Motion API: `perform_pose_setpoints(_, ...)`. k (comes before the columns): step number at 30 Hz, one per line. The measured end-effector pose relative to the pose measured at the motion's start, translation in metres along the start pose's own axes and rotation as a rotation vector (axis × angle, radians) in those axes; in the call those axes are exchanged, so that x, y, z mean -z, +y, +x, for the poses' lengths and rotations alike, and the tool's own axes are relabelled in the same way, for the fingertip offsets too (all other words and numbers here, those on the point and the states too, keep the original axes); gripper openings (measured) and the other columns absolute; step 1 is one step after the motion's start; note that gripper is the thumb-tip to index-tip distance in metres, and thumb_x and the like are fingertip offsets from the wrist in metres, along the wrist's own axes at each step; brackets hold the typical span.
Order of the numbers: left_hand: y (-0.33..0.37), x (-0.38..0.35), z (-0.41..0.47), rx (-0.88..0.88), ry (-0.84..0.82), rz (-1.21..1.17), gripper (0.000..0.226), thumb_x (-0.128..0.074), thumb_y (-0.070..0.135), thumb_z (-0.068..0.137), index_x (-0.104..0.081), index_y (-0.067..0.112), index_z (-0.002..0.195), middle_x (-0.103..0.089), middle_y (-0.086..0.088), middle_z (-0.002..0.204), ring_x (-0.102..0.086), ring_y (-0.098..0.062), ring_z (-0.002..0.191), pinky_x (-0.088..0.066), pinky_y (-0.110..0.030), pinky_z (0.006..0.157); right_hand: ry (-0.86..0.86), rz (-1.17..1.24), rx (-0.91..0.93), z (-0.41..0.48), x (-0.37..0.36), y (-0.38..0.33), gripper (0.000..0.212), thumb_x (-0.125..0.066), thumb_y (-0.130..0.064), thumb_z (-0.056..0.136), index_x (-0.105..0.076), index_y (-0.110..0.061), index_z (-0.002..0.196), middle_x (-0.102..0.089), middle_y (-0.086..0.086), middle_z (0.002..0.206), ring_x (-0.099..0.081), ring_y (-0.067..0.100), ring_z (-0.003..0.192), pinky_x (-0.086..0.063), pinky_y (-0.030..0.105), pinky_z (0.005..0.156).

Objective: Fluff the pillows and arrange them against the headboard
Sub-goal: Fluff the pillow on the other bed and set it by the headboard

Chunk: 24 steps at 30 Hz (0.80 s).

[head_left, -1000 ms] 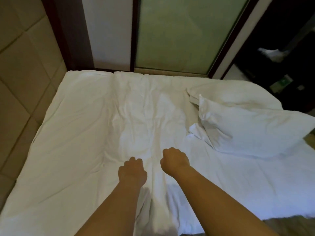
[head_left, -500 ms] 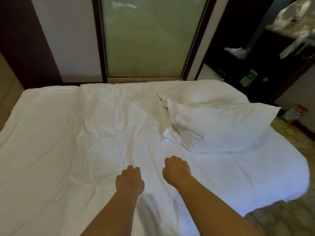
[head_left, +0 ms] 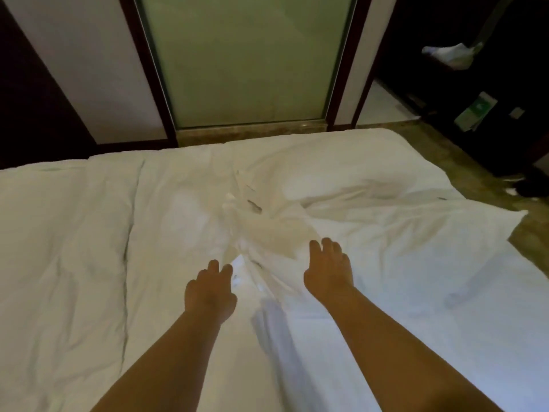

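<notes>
Two white pillows lie on the right half of the bed, blurred by motion. The front pillow (head_left: 401, 230) stretches to the right bed edge, and the second pillow (head_left: 332, 165) lies behind it. My right hand (head_left: 328, 272) reaches forward with loosely spread fingers, its fingertips at the front pillow's near edge. My left hand (head_left: 209, 292) is also open with fingers forward, over the white duvet (head_left: 74, 248) just short of the pillow's left corner. Neither hand holds anything.
A frosted glass panel (head_left: 246, 60) in a dark frame stands past the far side of the bed. Dark furniture (head_left: 475, 84) with a white cloth and a green packet stands at the right. A strip of tan floor (head_left: 528, 239) runs along the bed's right side.
Both hands have uncurled from fists and moved forward toward the front pillow. My view has swung right and closer, so the pillows sit nearer the middle.
</notes>
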State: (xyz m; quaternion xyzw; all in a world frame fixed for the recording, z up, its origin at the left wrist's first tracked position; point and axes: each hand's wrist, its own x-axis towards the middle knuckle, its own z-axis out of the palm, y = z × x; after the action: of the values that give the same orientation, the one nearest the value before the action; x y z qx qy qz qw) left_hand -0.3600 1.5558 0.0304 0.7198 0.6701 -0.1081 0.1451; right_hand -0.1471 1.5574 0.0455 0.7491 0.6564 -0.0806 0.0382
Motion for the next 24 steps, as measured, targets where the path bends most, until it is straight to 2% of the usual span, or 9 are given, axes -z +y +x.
perform_pose_setpoints(2,0.036,0.014,0.03,-0.016,0.083,-0.086,0.056,-0.056,0.033,0.086,-0.032,0.026,0.137,-0.032,-0.003,0.138,-0.05,-0.023,0.115,-0.046,-0.033,0.085,0.01,-0.051,0.014,0.045,0.014,0.031,0.079,-0.059,-0.031,0.086,-0.013,-0.014,0.148,-0.015,0.014,0.154,-0.015,0.03,0.143,-0.024,0.043,0.113)
perform_pose_setpoints(4,0.071,0.022,0.057,-0.054,0.13,-0.127,0.072,-0.06,0.036,0.084,-0.021,0.03,0.144,-0.018,-0.003,0.151,-0.05,-0.025,0.12,-0.047,-0.034,0.088,-0.059,-0.138,0.046,0.082,0.017,0.055,0.097,-0.063,-0.046,0.081,-0.001,-0.018,0.151,0.0,0.01,0.16,0.001,0.027,0.147,-0.011,0.049,0.117)
perform_pose_setpoints(6,0.101,0.023,0.078,-0.089,0.112,-0.089,0.084,-0.061,0.036,0.082,-0.009,0.034,0.149,-0.005,0.0,0.158,-0.05,-0.025,0.12,-0.047,-0.035,0.091,-0.143,-0.137,0.06,0.102,0.008,0.073,0.1,-0.063,-0.058,0.074,-0.012,-0.018,0.15,-0.012,0.007,0.158,-0.004,0.024,0.147,-0.005,0.054,0.115)
perform_pose_setpoints(8,0.121,0.014,0.095,-0.113,0.058,-0.025,0.089,-0.065,0.041,0.079,-0.009,0.033,0.148,-0.014,-0.001,0.156,-0.053,-0.026,0.115,-0.047,-0.036,0.089,-0.187,-0.056,0.062,0.106,-0.011,0.085,0.09,-0.062,-0.066,0.069,-0.034,-0.02,0.14,-0.038,0.002,0.146,-0.026,0.021,0.141,-0.007,0.055,0.114)
perform_pose_setpoints(10,0.132,-0.001,0.102,-0.105,-0.015,-0.003,0.082,-0.072,0.042,0.074,-0.025,0.027,0.14,-0.037,0.0,0.137,-0.057,-0.026,0.107,-0.047,-0.035,0.083,-0.183,-0.024,0.086,0.101,-0.032,0.09,0.084,-0.062,-0.069,0.067,-0.043,-0.02,0.132,-0.048,0.0,0.135,-0.038,0.021,0.132,-0.009,0.052,0.115)
perform_pose_setpoints(12,0.139,-0.018,0.1,-0.084,-0.055,0.017,0.068,-0.073,0.038,0.077,-0.037,0.023,0.132,-0.045,0.001,0.125,-0.06,-0.024,0.107,-0.047,-0.032,0.081,-0.18,-0.067,0.125,0.093,-0.05,0.09,0.087,-0.063,-0.069,0.068,-0.041,-0.016,0.133,-0.048,0.003,0.133,-0.04,0.023,0.129,-0.011,0.048,0.115)
perform_pose_setpoints(16,0.147,-0.048,0.074,-0.087,-0.072,0.096,0.042,-0.057,0.028,0.092,-0.043,0.028,0.132,-0.052,0.005,0.125,-0.06,-0.021,0.112,-0.047,-0.032,0.087,-0.186,-0.146,0.189,0.074,-0.072,0.086,0.084,-0.067,-0.061,0.071,-0.038,-0.012,0.134,-0.048,0.007,0.13,-0.043,0.028,0.121,-0.024,0.044,0.107)
perform_pose_setpoints(19,0.143,-0.059,0.055,-0.105,-0.109,0.149,0.037,-0.047,0.026,0.097,-0.044,0.031,0.133,-0.054,0.007,0.128,-0.059,-0.019,0.115,-0.047,-0.03,0.089,-0.232,-0.165,0.241,0.059,-0.08,0.084,0.069,-0.066,-0.048,0.079,-0.04,-0.012,0.132,-0.053,0.009,0.128,-0.046,0.03,0.117,-0.031,0.044,0.102)
perform_pose_setpoints(24,0.133,-0.07,0.03,-0.085,-0.18,0.149,0.038,-0.046,0.029,0.097,-0.046,0.032,0.135,-0.055,0.008,0.13,-0.057,-0.018,0.118,-0.046,-0.03,0.093,-0.213,-0.195,0.327,0.031,-0.086,0.078,0.037,-0.058,-0.031,0.087,-0.052,-0.017,0.121,-0.062,0.007,0.118,-0.055,0.029,0.11,-0.037,0.041,0.096)
